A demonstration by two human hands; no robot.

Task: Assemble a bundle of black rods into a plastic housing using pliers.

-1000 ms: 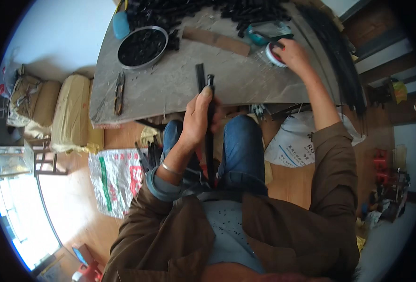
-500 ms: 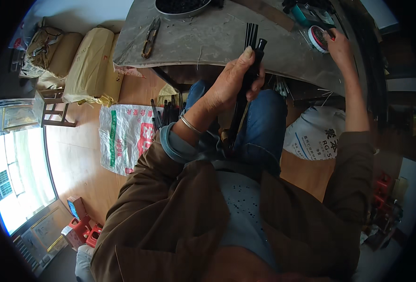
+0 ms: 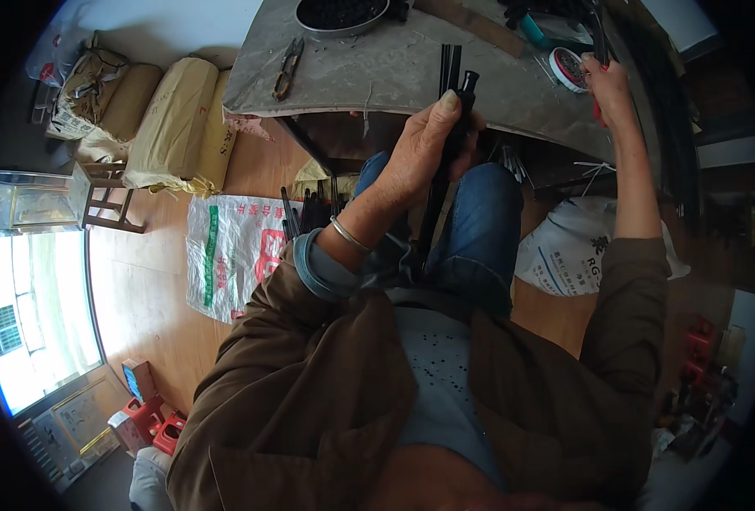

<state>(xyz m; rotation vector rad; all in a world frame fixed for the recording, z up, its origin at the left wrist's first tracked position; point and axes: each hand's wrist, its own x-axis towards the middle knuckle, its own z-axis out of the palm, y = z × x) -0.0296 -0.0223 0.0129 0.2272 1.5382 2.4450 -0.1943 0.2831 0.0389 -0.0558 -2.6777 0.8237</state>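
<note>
And there were the black rods (image 3: pixel 451 66), at one o'clock above the jeans (image 3: pixel 480 209); the left hand (image 3: pixel 429 136) was clamped round them, thumb uppermost, seemingly to keep the bunch together with its tips free; one thick rod (image 3: pixel 469 85) with a knobbed end, plus a few thin ones, too merged to count! Out to two o'clock, the right hand (image 3: pixel 609 85), fingers closed on one red-handled tool (image 3: pixel 597 111), its dark upper end pointing away; its kind was hard to tell; just beside it, one round tub (image 3: pixel 569 68), likely put there for easy reach; one teal box (image 3: pixel 534 31) beyond. Across the table (image 3: pixel 335 81), one wooden strip (image 3: pixel 471 25) towards one o'clock, one bowl (image 3: pixel 343 31) of black bits near twelve, one pair of cutters (image 3: pixel 288 68) at eleven, lying apart from both hands; on the floor, one white sack (image 3: pixel 556 255) at three, one flat sack (image 3: pixel 233 247) at nine.
</note>
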